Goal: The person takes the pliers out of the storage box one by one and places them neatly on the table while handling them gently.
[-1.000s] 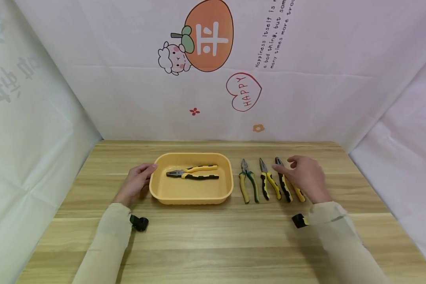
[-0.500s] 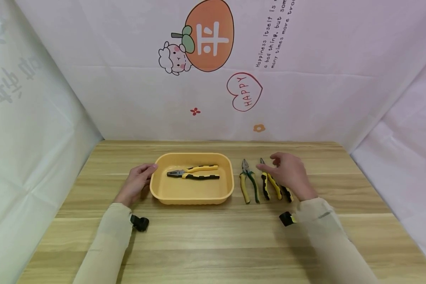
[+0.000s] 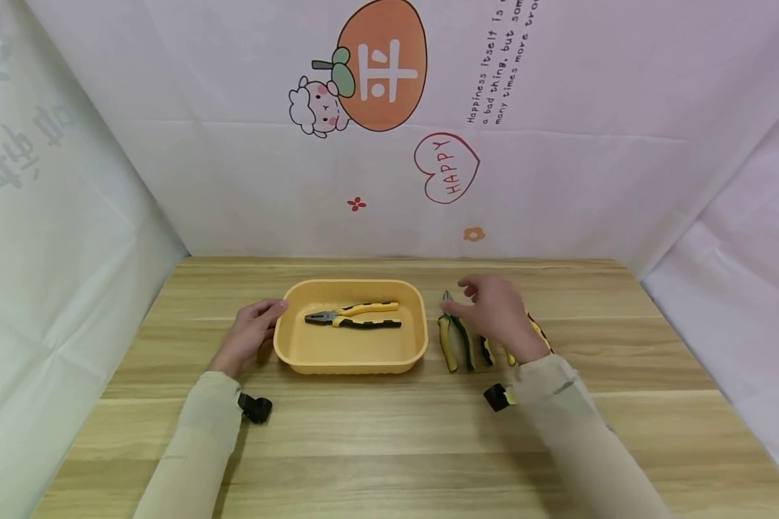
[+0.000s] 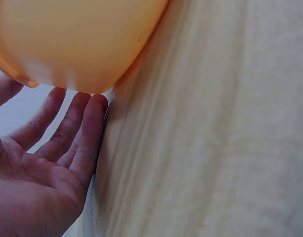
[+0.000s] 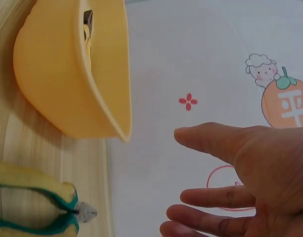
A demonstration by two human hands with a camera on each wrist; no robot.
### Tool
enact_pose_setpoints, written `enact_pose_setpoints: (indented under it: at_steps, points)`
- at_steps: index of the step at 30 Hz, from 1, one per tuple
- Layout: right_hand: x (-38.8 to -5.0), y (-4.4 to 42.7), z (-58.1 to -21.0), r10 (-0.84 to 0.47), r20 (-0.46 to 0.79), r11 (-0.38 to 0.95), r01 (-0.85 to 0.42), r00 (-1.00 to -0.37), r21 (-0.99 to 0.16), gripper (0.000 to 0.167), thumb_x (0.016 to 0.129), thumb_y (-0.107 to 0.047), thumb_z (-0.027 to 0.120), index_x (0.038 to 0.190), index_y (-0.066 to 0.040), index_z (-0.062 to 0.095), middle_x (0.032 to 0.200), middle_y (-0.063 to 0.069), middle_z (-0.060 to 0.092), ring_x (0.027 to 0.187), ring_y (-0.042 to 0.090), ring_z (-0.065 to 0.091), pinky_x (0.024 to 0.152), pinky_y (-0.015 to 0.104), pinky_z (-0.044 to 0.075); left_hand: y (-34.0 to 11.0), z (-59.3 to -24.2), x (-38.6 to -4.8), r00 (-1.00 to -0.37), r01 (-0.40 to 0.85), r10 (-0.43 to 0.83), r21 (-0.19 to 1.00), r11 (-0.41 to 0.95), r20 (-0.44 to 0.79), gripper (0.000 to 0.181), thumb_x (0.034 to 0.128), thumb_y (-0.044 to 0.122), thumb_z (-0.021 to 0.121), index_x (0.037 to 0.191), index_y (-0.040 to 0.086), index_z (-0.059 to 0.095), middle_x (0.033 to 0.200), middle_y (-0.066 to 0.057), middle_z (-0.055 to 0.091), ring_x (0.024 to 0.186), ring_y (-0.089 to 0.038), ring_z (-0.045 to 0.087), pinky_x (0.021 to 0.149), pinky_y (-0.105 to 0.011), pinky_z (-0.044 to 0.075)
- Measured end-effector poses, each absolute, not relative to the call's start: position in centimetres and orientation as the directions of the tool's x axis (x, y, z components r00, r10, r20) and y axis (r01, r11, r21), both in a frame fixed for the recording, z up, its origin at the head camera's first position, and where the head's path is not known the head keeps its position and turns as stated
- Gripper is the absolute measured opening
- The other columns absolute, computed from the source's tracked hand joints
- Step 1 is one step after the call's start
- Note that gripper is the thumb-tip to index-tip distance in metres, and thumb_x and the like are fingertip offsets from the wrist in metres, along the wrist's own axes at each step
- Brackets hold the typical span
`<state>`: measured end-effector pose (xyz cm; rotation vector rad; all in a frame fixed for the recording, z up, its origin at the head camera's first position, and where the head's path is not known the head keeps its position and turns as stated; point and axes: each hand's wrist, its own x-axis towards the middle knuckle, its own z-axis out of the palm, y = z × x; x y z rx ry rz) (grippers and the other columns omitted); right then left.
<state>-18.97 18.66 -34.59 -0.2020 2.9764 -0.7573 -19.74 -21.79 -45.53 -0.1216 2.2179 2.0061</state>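
Observation:
The left hand (image 3: 249, 333) touches the left end of a yellow plastic tub (image 3: 350, 364), its fingertips against the outer wall and thumb at the rim. In the left wrist view, the left hand's fingers (image 4: 67, 126) are loosely extended. Inside the tub lies a pair of yellow-and-black pliers (image 3: 366, 324). The right hand (image 3: 496, 313) hovers right of the tub, fingers spread and holding nothing. Below its fingertips are pliers with green-and-yellow handles (image 3: 448, 346), also in the right wrist view (image 5: 37, 182). Two more yellow-and-black pairs are mostly hidden under the right hand.
Everything rests on a wood-grain table (image 3: 389, 447). A white printed cloth (image 3: 234, 180) stands behind it, with more white cloth at both sides. Small black cameras are worn at the left wrist (image 3: 256, 409) and right wrist (image 3: 496, 396).
The right hand has moved left across the row of pliers, from the far right pair to over the green-handled pair. The left hand, tub and pliers have stayed put.

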Motion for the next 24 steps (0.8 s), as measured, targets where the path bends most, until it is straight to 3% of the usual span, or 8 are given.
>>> enact_pose_setpoints:
  at_steps: [14,24]
  points:
    - [-18.9,14.5,-34.6,-0.273,0.033,0.821,-0.251,-0.961,-0.512,0.057,0.091,-0.037,0.078,0.133,-0.001,0.064,0.121,0.017,0.068,0.106,0.031,0.064,0.085,0.046,0.055,-21.9,-45.6,-19.7,-0.986,-0.154,0.045,0.983,0.095,-0.159,0.060,0.1060,0.039,0.055,0.141,-0.010,0.050,0.130,-0.023,0.057,0.096,-0.008,0.066,0.082,-0.022,0.057]
    - [-19.1,12.9,-34.8,-0.328,0.049,0.817,-0.309,-0.944,-0.488,0.057,0.091,-0.039,0.079,0.133,-0.004,0.065,0.123,0.015,0.067,0.112,0.033,0.062,0.089,0.046,0.054,-21.8,-45.6,-19.9,-0.986,-0.156,0.036,0.984,0.088,-0.160,0.058,0.1058,0.037,0.057,0.140,-0.010,0.051,0.126,-0.019,0.061,0.095,-0.007,0.067,0.081,-0.022,0.057]
